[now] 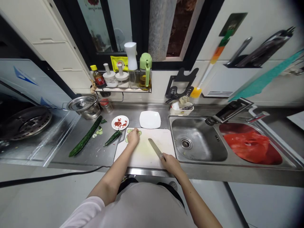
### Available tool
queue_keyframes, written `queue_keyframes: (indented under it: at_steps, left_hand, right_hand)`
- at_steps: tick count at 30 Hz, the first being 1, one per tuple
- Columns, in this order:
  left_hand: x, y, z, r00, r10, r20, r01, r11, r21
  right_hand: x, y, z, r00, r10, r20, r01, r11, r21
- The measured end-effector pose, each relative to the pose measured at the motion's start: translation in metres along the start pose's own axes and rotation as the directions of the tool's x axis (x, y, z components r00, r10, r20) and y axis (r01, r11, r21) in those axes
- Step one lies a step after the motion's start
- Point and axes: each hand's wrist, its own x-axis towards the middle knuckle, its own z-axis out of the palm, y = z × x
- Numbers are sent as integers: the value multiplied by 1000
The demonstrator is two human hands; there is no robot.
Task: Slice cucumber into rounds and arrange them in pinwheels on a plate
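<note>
Right hand: grip closed round handle of knife, blade flat over white cutting board, pointing away and left. Left hand: fingers bunched at cucumber slices on board's far left corner; how firmly the grip closes, cannot tell. Empty square plate just beyond board, on steel bench.

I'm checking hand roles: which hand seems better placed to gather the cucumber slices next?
Probably the left hand: its fingers are at the cucumber slices, while the right hand grips the knife farther away.
</note>
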Motion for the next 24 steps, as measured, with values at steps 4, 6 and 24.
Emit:
queue_keyframes:
  at_steps: [4,6,24]
  left_hand:
    - [-8,-3,-2,998,-66,24,68,994,-87]
    - [-14,-6,-3,996,-76,39,80,990,-120]
    - [-50,-25,9,990,3,143,20,987,-156]
  right_hand:
    - [0,0,0,1000,15,-4,-15,1000,3]
    - [0,-1,0,1000,14,-3,-14,1000,6]
    - [-10,-21,-3,997,-73,1,73,994,-76]
